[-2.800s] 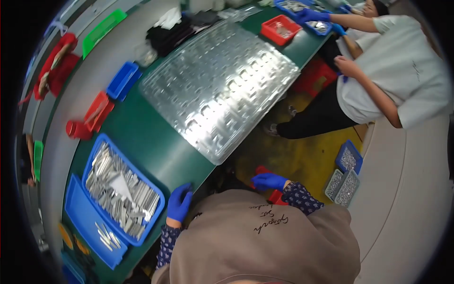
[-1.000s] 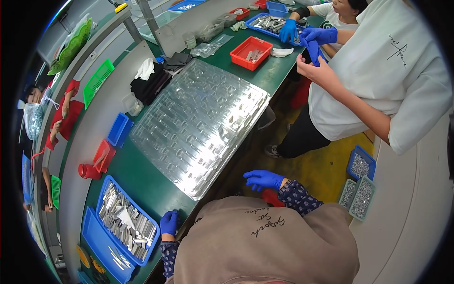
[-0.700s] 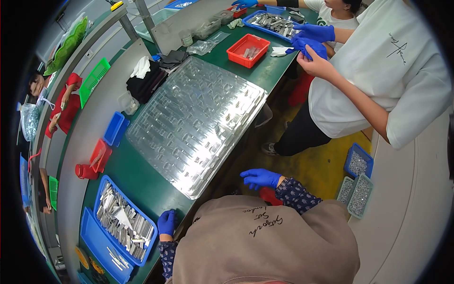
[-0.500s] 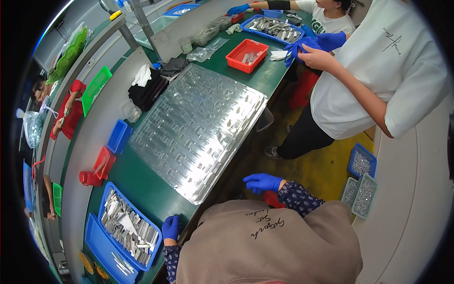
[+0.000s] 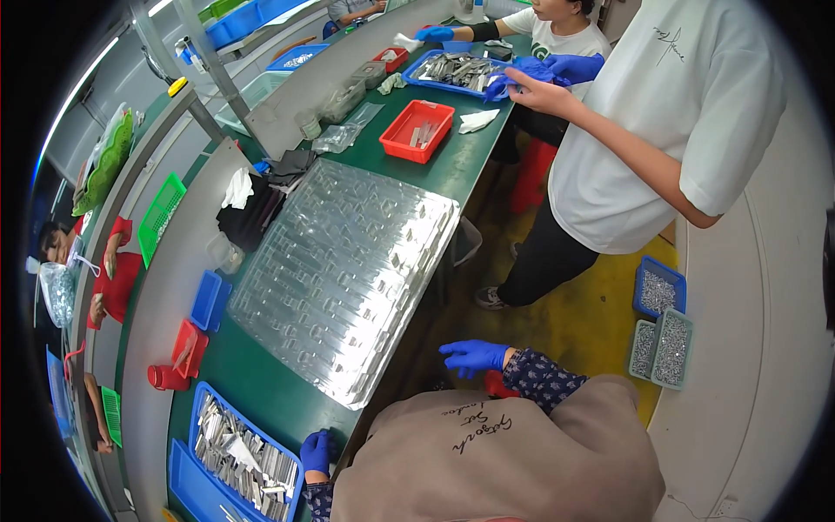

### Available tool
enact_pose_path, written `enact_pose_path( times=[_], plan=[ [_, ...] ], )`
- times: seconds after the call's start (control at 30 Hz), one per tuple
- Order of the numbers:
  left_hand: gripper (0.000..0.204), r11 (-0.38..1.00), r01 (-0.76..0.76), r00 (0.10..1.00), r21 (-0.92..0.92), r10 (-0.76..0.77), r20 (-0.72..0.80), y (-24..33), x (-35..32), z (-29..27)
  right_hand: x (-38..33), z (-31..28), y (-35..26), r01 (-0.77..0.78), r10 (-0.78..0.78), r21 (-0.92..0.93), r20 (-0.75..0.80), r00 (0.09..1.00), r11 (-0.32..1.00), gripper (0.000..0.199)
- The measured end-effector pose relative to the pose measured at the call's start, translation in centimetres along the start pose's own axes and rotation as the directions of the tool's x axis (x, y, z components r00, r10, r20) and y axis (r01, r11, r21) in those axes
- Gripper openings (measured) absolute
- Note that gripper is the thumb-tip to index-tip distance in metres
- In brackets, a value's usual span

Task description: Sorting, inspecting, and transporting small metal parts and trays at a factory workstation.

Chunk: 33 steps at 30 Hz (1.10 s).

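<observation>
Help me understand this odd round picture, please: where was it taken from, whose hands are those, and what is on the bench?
There is no machine here. A person wears a wide fisheye camera on the head, looking down, so edges bend near the rim. The two blue-gloved hands at the bottom are that person's own. The left hand rests on the green bench at the corner of a blue bin of small metal parts. The right hand hangs open beyond the bench edge, holding nothing. A big clear tray with rows of pockets lies on the bench, and a red bin sits further along. The standing person in white is a co-worker, holding a blue glove.
</observation>
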<state>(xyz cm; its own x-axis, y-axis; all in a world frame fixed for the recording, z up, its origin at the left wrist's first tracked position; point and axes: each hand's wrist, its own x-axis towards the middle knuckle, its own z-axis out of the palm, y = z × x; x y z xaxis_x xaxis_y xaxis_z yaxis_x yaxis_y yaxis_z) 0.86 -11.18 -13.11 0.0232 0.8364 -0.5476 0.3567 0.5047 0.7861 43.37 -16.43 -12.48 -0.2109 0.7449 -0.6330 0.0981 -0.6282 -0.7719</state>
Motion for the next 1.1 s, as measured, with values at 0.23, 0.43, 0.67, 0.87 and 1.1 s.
enact_pose_path(
  times=[0.23, 0.43, 0.67, 0.87, 1.1],
  plan=[
    [0.019, 1.0, 0.02, 1.0, 0.001, -0.02, -0.013, 0.4, -0.1, 0.1, 0.5, -0.2, 1.2, 0.029, -0.029, 0.007, 0.026, 0.999, 1.0, 0.056],
    [0.021, 1.0, 0.014, 0.999, -0.001, -0.014, -0.042, 0.0, 0.1, 0.2, 0.9, -0.6, 0.3, -0.005, 0.005, 0.0, 0.062, 0.998, 1.0, 0.053],
    [0.022, 0.999, 0.046, 0.998, 0.008, -0.045, -0.04, -0.1, 0.4, 0.0, 1.1, -0.8, -0.7, 0.01, -0.008, -0.024, 0.065, 0.998, 1.0, 0.053],
    [0.021, 0.997, 0.075, 0.996, 0.005, -0.075, -0.052, 0.2, 0.5, 0.1, 1.5, -0.8, 0.5, 0.035, -0.034, -0.017, 0.05, 0.998, 0.999, 0.055],
    [0.022, 0.996, 0.093, 0.994, -0.006, -0.094, -0.051, 0.6, 0.4, 0.1, 1.5, -0.7, 0.3, -0.016, 0.017, -0.018, 0.062, 0.998, 1.0, 0.052]
  ],
)
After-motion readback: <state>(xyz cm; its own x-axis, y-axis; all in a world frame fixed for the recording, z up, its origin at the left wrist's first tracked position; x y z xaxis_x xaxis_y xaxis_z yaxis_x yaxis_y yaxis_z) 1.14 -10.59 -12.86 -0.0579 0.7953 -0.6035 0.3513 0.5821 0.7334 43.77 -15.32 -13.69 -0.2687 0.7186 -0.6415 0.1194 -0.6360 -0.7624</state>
